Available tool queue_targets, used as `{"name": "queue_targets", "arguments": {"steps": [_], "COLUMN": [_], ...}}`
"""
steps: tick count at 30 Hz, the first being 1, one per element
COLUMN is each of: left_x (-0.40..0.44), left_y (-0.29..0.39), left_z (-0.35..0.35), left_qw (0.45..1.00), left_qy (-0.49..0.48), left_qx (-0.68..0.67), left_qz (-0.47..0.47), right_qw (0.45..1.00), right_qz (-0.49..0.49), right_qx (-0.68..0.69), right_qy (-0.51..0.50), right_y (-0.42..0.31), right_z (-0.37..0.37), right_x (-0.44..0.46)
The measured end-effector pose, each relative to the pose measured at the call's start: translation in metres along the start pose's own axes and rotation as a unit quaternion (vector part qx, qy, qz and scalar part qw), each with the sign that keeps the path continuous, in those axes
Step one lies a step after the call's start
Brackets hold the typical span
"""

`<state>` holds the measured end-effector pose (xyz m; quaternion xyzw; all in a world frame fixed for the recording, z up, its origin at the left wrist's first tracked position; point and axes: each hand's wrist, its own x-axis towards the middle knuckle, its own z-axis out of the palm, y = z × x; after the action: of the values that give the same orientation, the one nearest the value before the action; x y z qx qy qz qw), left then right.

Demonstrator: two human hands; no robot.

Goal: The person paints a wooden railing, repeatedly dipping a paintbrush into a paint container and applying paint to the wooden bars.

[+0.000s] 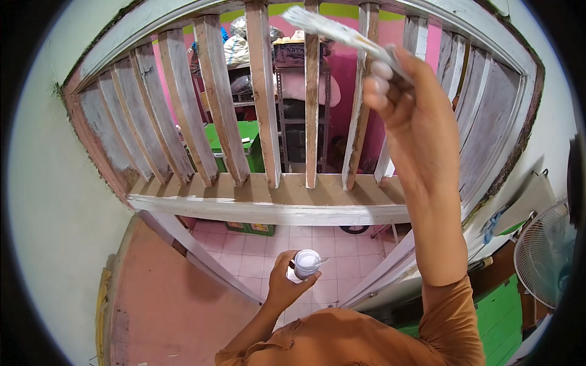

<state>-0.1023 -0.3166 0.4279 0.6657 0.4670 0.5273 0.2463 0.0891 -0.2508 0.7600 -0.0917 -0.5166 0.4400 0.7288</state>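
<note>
The right hand point(408, 116) gripped the brush point(336, 33) and the left hand point(285, 283) the cup point(305, 272); light, lengthwise strokes seemed best for the slats point(262, 91).

From the head, one wide view faces forward and down, the hands point(403, 91) within arm's reach.

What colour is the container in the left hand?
White; the container shows best in the head view.
</note>
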Motion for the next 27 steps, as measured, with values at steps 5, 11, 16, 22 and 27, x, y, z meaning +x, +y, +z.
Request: {"name": "queue_targets", "arguments": {"steps": [5,11,16,22,27], "left_x": [-0.001,-0.001,0.0,0.002,0.0], "left_y": [-0.009,-0.011,-0.016,-0.014,-0.023], "left_z": [-0.002,-0.003,-0.004,-0.004,-0.009], "left_qw": [1.0,1.0,1.0,0.999,0.999], "left_qy": [0.009,0.029,0.03,0.034,0.023], "left_qx": [0.0,-0.003,-0.001,-0.016,0.015], "left_qz": [-0.002,0.001,0.007,-0.002,0.017], "right_qw": [0.998,0.995,0.999,0.99,0.984], "right_qz": [-0.052,-0.082,-0.034,-0.084,-0.072], "right_qx": [0.035,0.057,0.037,0.115,0.16], "right_qy": [0.01,0.022,-0.018,0.024,-0.028], "right_y": [0.001,0.006,0.024,0.007,0.011], "right_z": [0.014,-0.003,0.036,0.0,-0.019], "right_x": [0.023,0.001,0.008,0.009,-0.012]}}
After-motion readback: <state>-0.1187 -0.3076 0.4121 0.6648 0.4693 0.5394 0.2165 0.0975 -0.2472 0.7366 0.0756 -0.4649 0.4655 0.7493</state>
